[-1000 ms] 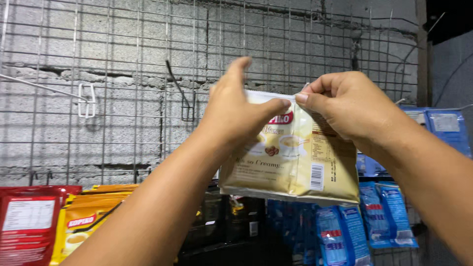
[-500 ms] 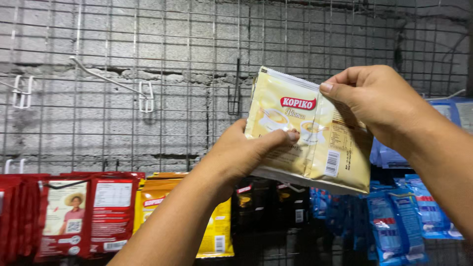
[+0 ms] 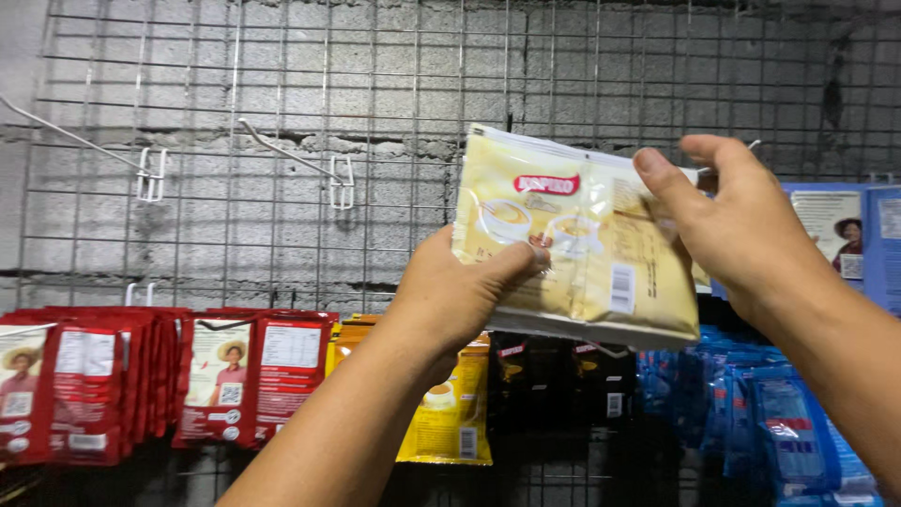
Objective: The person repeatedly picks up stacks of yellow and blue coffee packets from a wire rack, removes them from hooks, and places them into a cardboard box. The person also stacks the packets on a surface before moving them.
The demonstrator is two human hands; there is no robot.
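Both hands, left and right, pinch pale sachets at grid; not hung, hook bare.

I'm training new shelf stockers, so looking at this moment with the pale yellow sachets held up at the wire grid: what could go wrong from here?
The stack of pale yellow sachets is pinched only at its edges by the left hand and right hand, so a packet might slip out. The bare metal hooks jut out toward the person and could possibly snag a sleeve or scratch a hand.
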